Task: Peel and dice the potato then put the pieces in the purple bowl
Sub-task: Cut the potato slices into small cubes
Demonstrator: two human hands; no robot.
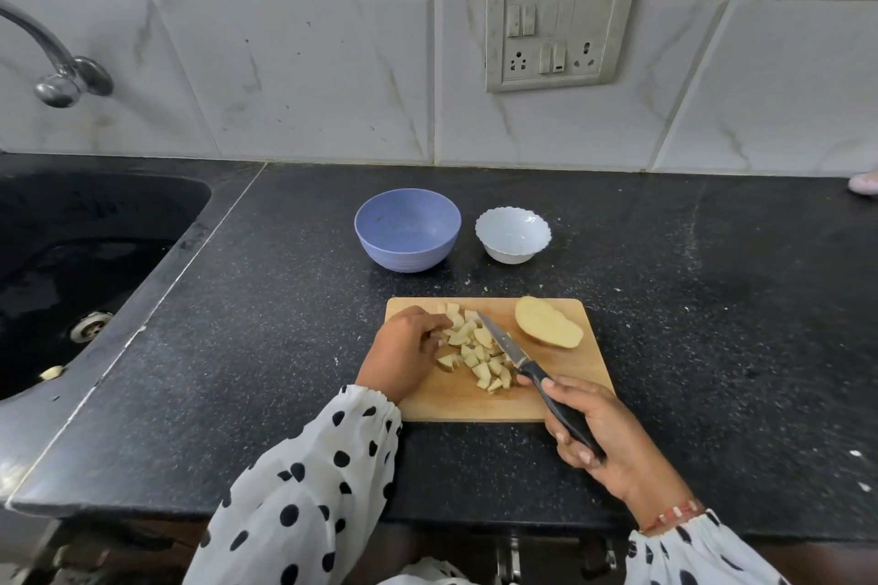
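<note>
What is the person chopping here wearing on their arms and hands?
Both hands, left hand and right hand, are bare, without gloves. The arms wear loose white sleeves with black polka dots, gathered at the cuffs. A reddish beaded bracelet circles the right wrist.

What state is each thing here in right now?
Purple bowl: upright, empty.
White bowl: upright, empty.
Potato half: uncut, lying on the cutting board.
Diced pieces: heaped on the board.
Knife: held, blade among the pieces.
Left hand: resting against the pieces.
Right hand: closed on the knife handle.
Tap: no water seen running.
</note>
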